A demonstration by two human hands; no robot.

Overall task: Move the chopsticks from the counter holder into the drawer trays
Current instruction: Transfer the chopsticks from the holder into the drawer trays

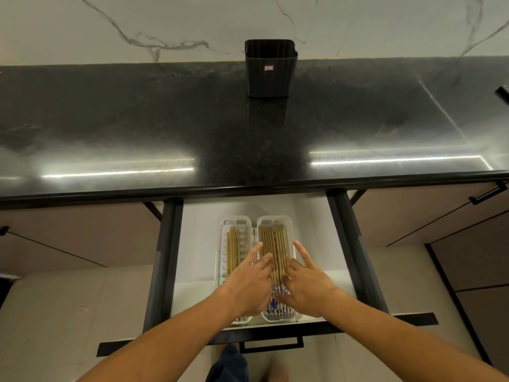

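Observation:
Two white trays sit side by side in the open drawer. The right tray holds several tan chopsticks with blue-and-white patterned ends. The left tray holds a few chopsticks. My left hand lies flat with spread fingers on the chopsticks in the right tray. My right hand lies flat at that tray's right side, fingers apart, touching the same bundle. The black holder stands on the counter at the back; I see no chopsticks sticking out of it.
The black speckled counter overhangs the drawer's back. The drawer front has a black handle. Closed cabinet fronts flank the drawer. A marble wall rises behind the holder. A dark object shows at the counter's right edge.

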